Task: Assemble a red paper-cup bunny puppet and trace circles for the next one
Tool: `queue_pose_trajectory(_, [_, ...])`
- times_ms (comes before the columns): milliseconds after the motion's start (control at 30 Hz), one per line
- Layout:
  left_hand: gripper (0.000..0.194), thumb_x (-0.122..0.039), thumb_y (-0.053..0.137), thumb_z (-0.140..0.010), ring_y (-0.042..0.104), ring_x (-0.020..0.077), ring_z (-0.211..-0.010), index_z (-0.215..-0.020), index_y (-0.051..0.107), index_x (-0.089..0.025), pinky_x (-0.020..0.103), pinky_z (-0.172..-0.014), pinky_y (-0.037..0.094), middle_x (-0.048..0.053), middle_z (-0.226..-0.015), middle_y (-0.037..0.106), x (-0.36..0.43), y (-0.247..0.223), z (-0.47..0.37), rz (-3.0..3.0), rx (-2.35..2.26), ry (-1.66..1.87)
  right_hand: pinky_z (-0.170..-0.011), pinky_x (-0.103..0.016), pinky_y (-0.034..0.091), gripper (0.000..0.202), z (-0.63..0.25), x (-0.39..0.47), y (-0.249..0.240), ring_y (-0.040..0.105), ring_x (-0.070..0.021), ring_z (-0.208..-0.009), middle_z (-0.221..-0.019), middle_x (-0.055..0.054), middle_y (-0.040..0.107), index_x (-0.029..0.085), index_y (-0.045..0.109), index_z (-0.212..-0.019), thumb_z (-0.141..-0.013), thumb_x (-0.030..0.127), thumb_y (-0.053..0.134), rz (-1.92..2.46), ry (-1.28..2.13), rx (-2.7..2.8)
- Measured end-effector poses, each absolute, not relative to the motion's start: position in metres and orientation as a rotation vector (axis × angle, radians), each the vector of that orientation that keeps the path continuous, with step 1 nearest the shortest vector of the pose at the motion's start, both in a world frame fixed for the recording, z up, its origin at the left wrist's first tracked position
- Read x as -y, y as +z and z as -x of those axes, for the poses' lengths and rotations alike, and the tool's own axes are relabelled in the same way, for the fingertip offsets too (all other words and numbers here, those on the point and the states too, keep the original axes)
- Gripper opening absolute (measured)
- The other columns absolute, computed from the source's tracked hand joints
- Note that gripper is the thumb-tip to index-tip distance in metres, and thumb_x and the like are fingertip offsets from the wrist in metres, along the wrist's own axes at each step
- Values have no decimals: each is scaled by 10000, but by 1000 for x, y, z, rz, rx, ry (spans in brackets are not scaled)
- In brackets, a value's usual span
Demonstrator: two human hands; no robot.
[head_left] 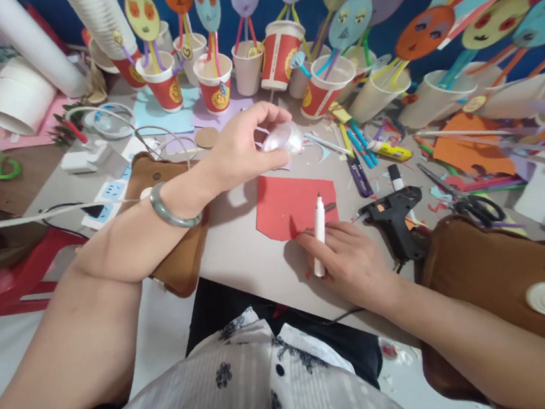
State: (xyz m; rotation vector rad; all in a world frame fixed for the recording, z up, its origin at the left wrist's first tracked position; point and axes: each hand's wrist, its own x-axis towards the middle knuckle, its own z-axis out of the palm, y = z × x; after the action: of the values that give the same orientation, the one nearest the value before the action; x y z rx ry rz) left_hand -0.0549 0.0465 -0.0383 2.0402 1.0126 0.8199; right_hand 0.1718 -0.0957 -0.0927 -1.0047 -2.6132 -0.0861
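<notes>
My left hand (pixel 242 144) is raised over the table behind the red paper, with thumb and fingers closed around a clear, shiny round plastic piece (pixel 281 138); its exact kind is hard to make out. A greenish bangle (pixel 172 207) circles that wrist. My right hand (pixel 352 258) rests at the near right edge of the red paper (pixel 279 205), gripping a white marker (pixel 320 235) upright between thumb and fingers. The marker's dark tip points away from me and its cap is off. The paper lies flat, its near corners cut at a slant.
Right of my right hand lie a black glue gun (pixel 395 215), scissors (pixel 467 195) and a purple cutter (pixel 359 173). Paper cups (pixel 215 84) bearing paper faces line the back. Brown cushions (pixel 483 287) flank the workspace; a power strip (pixel 110 197) sits left.
</notes>
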Motion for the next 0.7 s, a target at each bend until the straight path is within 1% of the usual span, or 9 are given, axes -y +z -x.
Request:
queue_pose_trajectory(67, [365,-202,644,-853,705,178,-1013,-1211,601,-144,306,-837,584,103,-1206,702,-49,-41,54,-1931,-1023,834,-719,-377,487,362,-173,97,-94,640,-231,-692,-768,-66,730,181,699,-1060,-801,-5,529,997,-69,2612])
queue_pose_trajectory(167, [296,-213,608,-909,730,161,-964,-1195,598,-135,301,-833,589,76,-1097,715,-50,-45,50,-1830,-1023,819,-731,-384,505,366,-173,97,-94,670,-245,-733,-801,-81,747,180,692,-1081,-816,-3,517,985,-81,2618])
queue_pose_trajectory(233, [254,-218,585,-943,737,159,-970,-1181,600,-133,288,-836,581,59,-1027,713,-51,-46,49,-1812,-1026,822,-730,-386,519,366,-173,97,-93,674,-246,-728,-806,-85,752,175,683,-1088,-822,0,502,968,-102,2624])
queue_pose_trajectory(367, [204,-244,503,-1012,736,139,-938,-1155,618,-155,263,-801,567,27,-958,685,-54,-45,47,-1849,-1067,772,-747,-391,549,354,-172,97,-94,685,-248,-731,-823,-98,760,163,661,-1085,-815,9,494,936,-121,2612])
queue_pose_trajectory(500, [236,-306,459,-1042,711,124,-865,-1049,644,-159,263,-771,560,20,-895,668,-51,-42,46,-1824,-1083,723,-755,-401,576,388,-170,99,-96,706,-270,-776,-875,-125,774,150,627,-1127,-791,11,491,929,-89,2595])
queue_pose_trajectory(633, [332,-394,457,-1035,662,128,-796,-898,645,-158,276,-743,546,32,-822,666,-47,-41,46,-1761,-1022,683,-728,-381,583,429,-171,100,-99,732,-273,-835,-975,-138,786,167,564,-1203,-801,28,507,973,33,2535])
queue_pose_trajectory(700, [373,-437,458,-1030,637,125,-763,-863,641,-159,278,-734,532,35,-797,657,-46,-42,46,-1768,-999,605,-769,-395,585,428,-175,97,-100,744,-285,-906,-1034,-138,788,184,539,-1229,-822,51,538,994,45,2476])
